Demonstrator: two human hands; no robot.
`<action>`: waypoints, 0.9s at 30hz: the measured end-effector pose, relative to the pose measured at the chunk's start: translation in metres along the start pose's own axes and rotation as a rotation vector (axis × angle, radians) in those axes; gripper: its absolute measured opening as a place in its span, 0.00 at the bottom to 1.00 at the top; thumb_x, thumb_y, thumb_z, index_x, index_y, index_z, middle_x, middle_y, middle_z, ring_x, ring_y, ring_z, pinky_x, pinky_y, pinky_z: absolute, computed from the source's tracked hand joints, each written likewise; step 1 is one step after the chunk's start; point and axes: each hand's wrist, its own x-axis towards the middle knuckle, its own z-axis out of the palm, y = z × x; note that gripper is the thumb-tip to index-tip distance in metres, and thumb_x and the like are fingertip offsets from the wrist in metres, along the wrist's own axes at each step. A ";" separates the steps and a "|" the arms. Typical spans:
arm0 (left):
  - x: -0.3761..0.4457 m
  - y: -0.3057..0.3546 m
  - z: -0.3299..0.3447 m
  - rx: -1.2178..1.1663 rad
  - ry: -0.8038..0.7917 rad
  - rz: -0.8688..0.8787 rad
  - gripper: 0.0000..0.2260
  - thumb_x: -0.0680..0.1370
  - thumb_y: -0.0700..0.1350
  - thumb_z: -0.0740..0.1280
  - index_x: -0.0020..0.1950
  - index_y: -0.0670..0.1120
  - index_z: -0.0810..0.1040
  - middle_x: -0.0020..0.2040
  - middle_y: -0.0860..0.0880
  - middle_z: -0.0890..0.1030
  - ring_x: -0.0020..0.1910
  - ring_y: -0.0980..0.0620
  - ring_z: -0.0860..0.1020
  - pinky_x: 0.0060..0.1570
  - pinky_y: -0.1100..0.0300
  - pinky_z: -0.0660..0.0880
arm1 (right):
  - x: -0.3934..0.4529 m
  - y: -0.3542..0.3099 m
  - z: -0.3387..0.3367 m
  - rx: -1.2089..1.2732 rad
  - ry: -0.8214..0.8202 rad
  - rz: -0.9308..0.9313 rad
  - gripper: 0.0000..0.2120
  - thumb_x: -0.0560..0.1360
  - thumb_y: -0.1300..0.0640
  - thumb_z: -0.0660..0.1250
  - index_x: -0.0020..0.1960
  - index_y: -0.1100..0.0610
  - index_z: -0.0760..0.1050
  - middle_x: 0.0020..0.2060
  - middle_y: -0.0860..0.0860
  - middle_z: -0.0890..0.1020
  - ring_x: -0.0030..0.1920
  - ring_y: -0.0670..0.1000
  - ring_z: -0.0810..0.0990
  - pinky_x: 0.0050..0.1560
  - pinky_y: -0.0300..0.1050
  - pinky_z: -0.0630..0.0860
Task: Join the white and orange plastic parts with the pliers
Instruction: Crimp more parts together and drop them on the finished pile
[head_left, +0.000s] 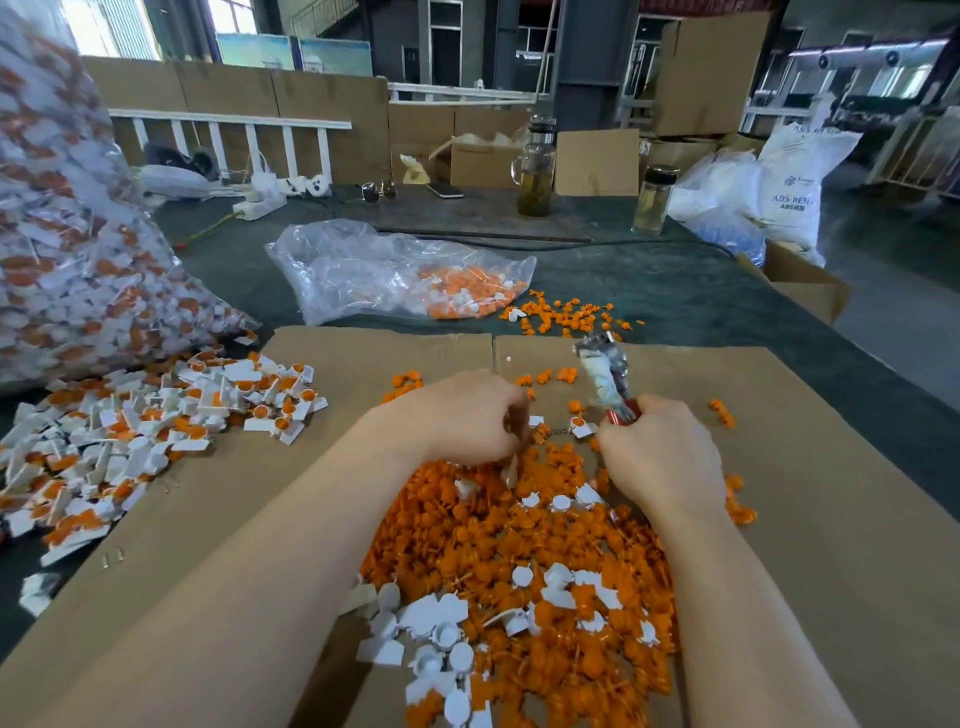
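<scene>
My right hand (657, 449) grips the red handles of the pliers (608, 376), whose taped jaws point up and away. My left hand (467, 415) is curled over the top of a big heap of loose orange parts (519, 545) on the cardboard sheet (810, 519); what its fingers hold is hidden. A white part (582, 427) with an orange insert lies between the two hands. Loose white parts (436, 639) lie at the near side of the heap. A pile of joined white and orange pieces (145, 441) spreads at the left.
A large clear bag of joined pieces (67, 249) stands at far left. A half-empty plastic bag (395, 270) with orange parts lies behind the cardboard, with scattered orange parts (566, 312) beside it. Two glass bottles (535, 171), boxes and white sacks (779, 182) stand at the back.
</scene>
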 end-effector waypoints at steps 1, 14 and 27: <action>-0.005 -0.001 0.000 -0.013 0.019 0.001 0.03 0.79 0.46 0.67 0.51 0.50 0.79 0.43 0.57 0.71 0.44 0.55 0.74 0.46 0.61 0.69 | 0.000 0.000 0.001 -0.031 -0.010 -0.002 0.04 0.72 0.54 0.64 0.39 0.53 0.72 0.32 0.50 0.77 0.33 0.50 0.75 0.28 0.40 0.64; -0.052 -0.023 -0.014 -0.140 0.065 -0.083 0.05 0.77 0.47 0.70 0.48 0.58 0.81 0.46 0.63 0.78 0.47 0.65 0.75 0.43 0.69 0.68 | -0.006 -0.012 0.017 -0.261 -0.153 -0.151 0.05 0.74 0.49 0.68 0.45 0.50 0.75 0.36 0.48 0.78 0.34 0.47 0.75 0.28 0.39 0.64; -0.040 0.006 0.013 0.052 0.230 -0.184 0.16 0.71 0.65 0.71 0.43 0.54 0.75 0.42 0.56 0.75 0.45 0.53 0.75 0.42 0.58 0.69 | -0.010 -0.018 0.023 -0.284 -0.131 -0.207 0.06 0.74 0.51 0.66 0.49 0.52 0.74 0.40 0.50 0.78 0.40 0.53 0.78 0.33 0.43 0.72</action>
